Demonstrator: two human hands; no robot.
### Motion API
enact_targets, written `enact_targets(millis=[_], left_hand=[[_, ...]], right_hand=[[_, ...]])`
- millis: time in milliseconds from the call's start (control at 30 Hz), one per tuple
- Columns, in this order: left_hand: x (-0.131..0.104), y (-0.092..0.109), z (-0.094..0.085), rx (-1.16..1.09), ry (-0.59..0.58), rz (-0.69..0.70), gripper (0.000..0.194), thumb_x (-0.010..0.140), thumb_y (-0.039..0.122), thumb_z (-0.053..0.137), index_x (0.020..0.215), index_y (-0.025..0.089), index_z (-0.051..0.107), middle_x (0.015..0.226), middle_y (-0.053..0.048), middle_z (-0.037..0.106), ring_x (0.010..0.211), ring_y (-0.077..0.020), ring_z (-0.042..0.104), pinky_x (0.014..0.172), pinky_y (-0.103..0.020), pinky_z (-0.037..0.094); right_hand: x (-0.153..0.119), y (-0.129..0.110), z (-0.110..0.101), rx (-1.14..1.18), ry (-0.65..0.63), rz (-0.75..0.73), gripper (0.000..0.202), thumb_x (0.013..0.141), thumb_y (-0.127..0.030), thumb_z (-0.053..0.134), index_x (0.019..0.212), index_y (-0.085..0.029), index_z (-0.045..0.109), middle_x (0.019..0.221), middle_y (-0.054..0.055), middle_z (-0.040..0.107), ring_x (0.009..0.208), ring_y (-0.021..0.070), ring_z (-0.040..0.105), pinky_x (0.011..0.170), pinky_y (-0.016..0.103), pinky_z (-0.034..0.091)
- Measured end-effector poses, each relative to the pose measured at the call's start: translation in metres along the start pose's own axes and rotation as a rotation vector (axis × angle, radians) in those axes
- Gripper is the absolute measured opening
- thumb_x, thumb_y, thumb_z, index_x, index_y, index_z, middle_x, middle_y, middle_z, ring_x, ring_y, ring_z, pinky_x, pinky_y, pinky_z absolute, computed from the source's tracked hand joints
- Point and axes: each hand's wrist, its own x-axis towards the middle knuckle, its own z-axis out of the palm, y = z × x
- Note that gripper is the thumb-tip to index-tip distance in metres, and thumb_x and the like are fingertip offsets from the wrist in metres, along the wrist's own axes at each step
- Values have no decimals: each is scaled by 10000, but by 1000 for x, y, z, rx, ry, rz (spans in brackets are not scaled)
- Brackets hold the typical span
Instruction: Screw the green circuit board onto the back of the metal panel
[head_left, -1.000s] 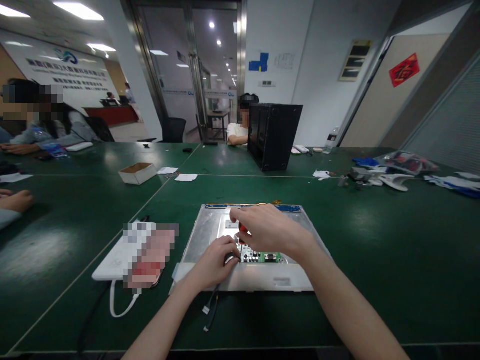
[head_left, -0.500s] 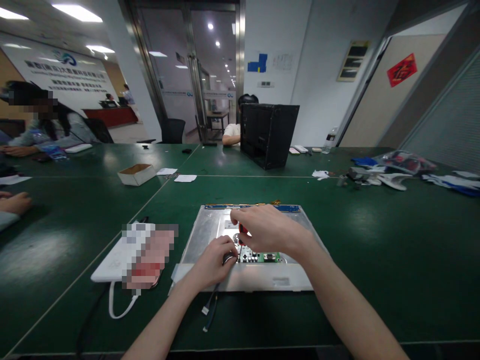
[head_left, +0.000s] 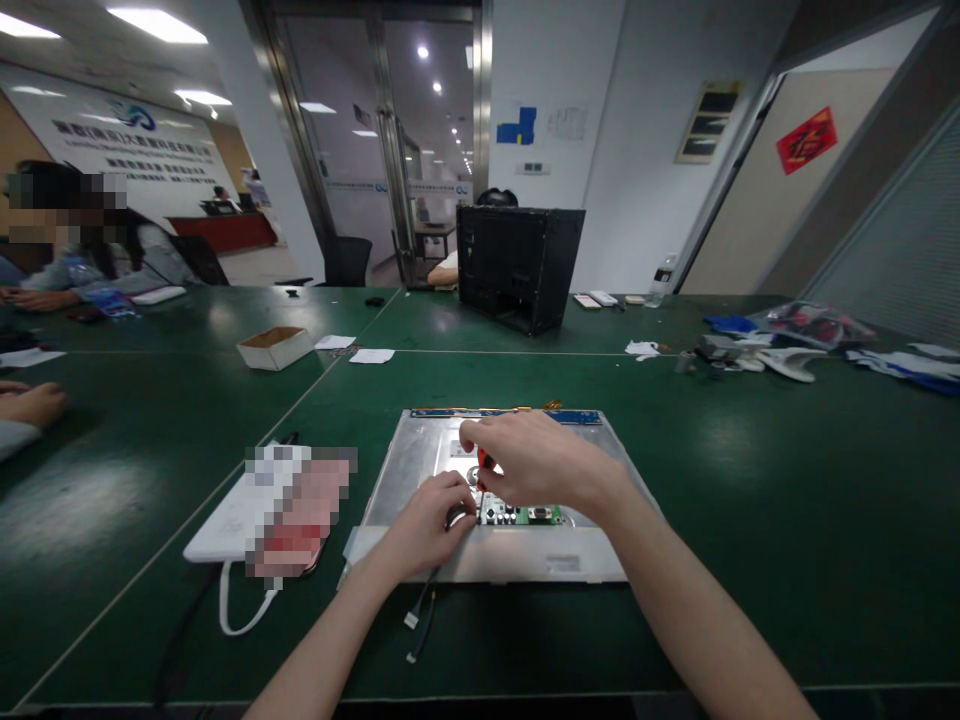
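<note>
Screwdriver (head_left: 484, 468), red-handled, sits in the fingertips of my right hand (head_left: 551, 462), on that hand's left side. Its long axis stands roughly upright, the thin shaft running down towards the left end of the green circuit board (head_left: 541, 515). My right hand has its fingers closed about the handle from above; my left hand (head_left: 426, 520) is the nearer one to the tip, just left of the shaft. Its fingers curl at a dark part (head_left: 456, 514) beside the board, but from my view I can't tell whether they pinch it or only press on it.

Board and hands are over a flat silver metal panel (head_left: 390, 475), which lies on the green table (head_left: 720, 460). Thin dark cables (head_left: 424, 625) with pale plugs hang past the panel's near edge. Left of the panel I see a white device (head_left: 221, 520) with a white cable; farther off are a small open box (head_left: 275, 350) and, across the table, a black case (head_left: 506, 265), with a person's forearm (head_left: 444, 273) beside it. Another person's hand (head_left: 36, 404) rests at the left edge, and glass doors (head_left: 431, 95) close the far side.
</note>
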Motion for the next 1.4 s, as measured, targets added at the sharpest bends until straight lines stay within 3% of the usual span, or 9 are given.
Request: enact_targets(millis=[300,533,867,1100,1400], left_hand=[[-2,-3,2,5,1,-17,49,812,169,561,805,179,608,904,-46,576,870,-194,532,750,-292,411],[-1,-7,5,-10,17,11,45,818,175,565,811,175,610,916,-51,592,897,-202,544,775,-298,413],[0,-2,1,13,5,-18,77,802,139,555,812,181,619,907,-48,583,872,-198,540,740,-289,415],[-1,-6,4,2,19,15,65,813,162,554,829,180,615,927,-55,590,901,-207,539,787,-310,417],[-1,-5,4,-20,8,19,70,825,178,552,840,178,621,928,-57,593,897,-205,537,785,-313,418]], right_hand=[[4,3,4,2,28,38,242,827,-323,556,1044,-218,575,859,34,683,741,180,600,546,268,301],[0,1,1,4,22,-14,272,779,-254,563,1042,-186,562,960,60,671,793,187,596,573,273,323],[5,2,3,-18,11,55,201,840,-270,517,1020,-201,574,867,40,679,741,174,594,543,272,300],[0,0,0,18,21,-41,293,786,-260,545,1072,-194,548,953,55,672,777,184,590,574,283,321],[1,-1,-1,3,-10,-8,303,763,-230,551,1064,-198,547,949,58,672,777,188,594,566,275,314]])
